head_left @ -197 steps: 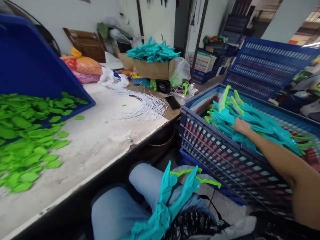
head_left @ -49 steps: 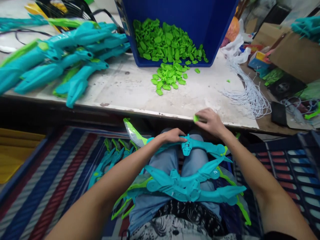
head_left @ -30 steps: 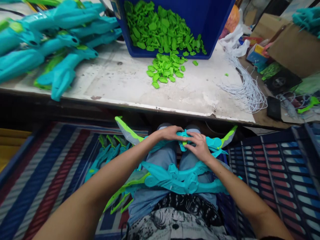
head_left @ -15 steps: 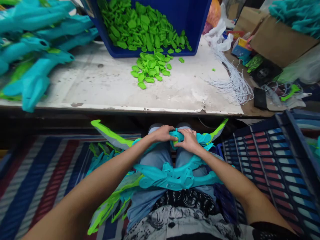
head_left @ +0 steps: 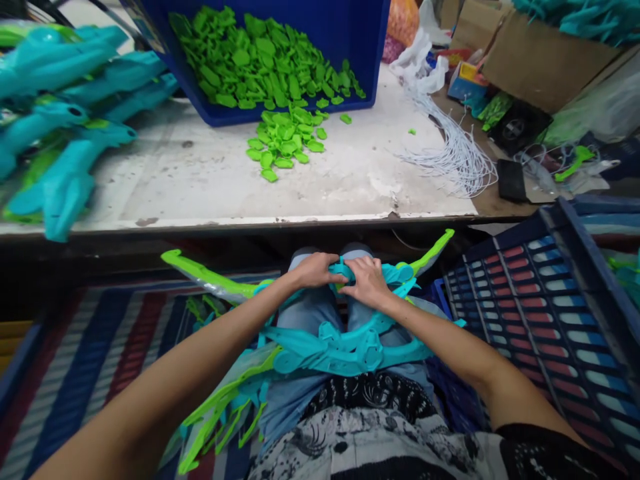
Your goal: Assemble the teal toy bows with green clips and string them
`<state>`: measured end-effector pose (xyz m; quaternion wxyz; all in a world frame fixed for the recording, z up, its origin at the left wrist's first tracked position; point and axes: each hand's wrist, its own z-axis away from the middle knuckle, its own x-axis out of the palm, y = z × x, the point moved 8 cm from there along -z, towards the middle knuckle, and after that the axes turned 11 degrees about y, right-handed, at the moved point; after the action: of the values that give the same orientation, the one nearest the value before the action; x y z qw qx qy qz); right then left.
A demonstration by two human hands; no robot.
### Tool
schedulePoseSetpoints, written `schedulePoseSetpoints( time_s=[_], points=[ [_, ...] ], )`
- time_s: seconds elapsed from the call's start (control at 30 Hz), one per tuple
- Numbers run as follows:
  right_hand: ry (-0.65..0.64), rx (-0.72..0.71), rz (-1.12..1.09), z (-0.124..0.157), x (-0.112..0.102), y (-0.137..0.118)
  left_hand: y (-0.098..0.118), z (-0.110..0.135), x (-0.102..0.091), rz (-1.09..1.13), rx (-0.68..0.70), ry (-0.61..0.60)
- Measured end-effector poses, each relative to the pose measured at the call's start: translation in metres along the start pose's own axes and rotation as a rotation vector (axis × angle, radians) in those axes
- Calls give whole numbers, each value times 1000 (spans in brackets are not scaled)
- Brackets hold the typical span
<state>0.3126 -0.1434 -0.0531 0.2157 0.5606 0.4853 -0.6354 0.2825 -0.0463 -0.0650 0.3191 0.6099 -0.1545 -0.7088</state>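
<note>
A turquoise toy bow with green curved limbs lies across my knees. My left hand is closed around its middle from the left. My right hand grips the same middle part from the right, thumb and fingers pressed onto it. A bit of green shows between the hands, but my fingers cover most of that spot. Nearer my body, a second turquoise toy bow rests on my lap. More green limbs hang in a bunch at my left side.
A blue bin on its side spills small green plastic pieces onto the worktable. Turquoise toy parts are piled at the left. White cords lie at the right, and a dark slatted crate stands beside my right arm.
The view has shifted slightly, so most things sit a little farther left. Both hands stay on the toy bow's middle; less of the green between them shows now.
</note>
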Motion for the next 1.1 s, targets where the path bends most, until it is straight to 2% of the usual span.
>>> schedulePoseSetpoints(
  time_s=[0.1, 0.2, 0.27, 0.33, 0.43, 0.57, 0.6, 0.67, 0.73, 0.77, 0.87, 0.9, 0.97, 1.03, 1.1],
  points=[
    [52, -92, 84, 16, -13, -8, 10, 17, 0, -124, 18, 7],
    [99, -221, 155, 43, -32, -12, 20, 37, -9, -268, 51, 180],
    [0, -254, 197, 64, -34, -8, 26, 50, -15, -389, 114, 346],
    [-158, -235, 230, 83, -27, -2, 30, 59, -12, -524, 181, 443],
    [-303, -235, 219, 104, -18, -7, 28, 68, 5, -661, 247, 438],
    [-332, -279, 152, 107, -23, -21, 28, 85, 18, -668, 304, 453],
    [-301, -266, 128, 100, -32, -18, 31, 91, 19, -638, 328, 460],
    [-136, -140, 104, 71, -65, 5, 40, 101, 23, -532, 389, 411],
    [143, 113, 148, 32, -116, 53, 51, 108, 34, -370, 435, 234],
    [240, 204, 189, 12, -139, 79, 57, 111, 42, -281, 436, 117],
    [406, 421, 261, -47, -188, 152, 69, 116, 58, -84, 350, -155],
    [406, 495, 267, -63, -194, 172, 71, 116, 60, -46, 314, -199],
    [388, 562, 253, -90, -197, 198, 73, 115, 62, 14, 259, -253],
    [380, 572, 225, -104, -196, 207, 70, 116, 63, 69, 219, -302],
    [402, 553, 206, -104, -196, 207, 65, 116, 63, 100, 182, -333]
  ],
)
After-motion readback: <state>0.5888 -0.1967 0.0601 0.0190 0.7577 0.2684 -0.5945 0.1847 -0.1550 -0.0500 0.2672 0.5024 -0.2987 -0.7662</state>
